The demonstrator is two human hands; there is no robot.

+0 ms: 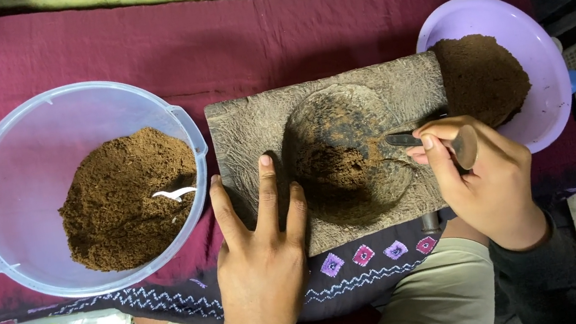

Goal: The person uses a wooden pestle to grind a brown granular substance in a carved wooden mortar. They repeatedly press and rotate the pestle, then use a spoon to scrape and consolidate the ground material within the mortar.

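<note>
Left hand (260, 255): open, flat, steadying wooden mould (336, 150), frame centre. Right hand (484, 181): gripping spoon (429, 141). Risk: brown powder (339, 169) spilling over mould edge onto cloth (131, 48) if mould shifts.

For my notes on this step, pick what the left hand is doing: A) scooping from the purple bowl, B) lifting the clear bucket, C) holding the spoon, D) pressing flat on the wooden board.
D: the left hand lies flat, fingers spread, on the wooden board, holding nothing.

Soft, even light from above; colours read clearly. Corners fall dim, the lower right darkest. Focus is sharp throughout.
</note>
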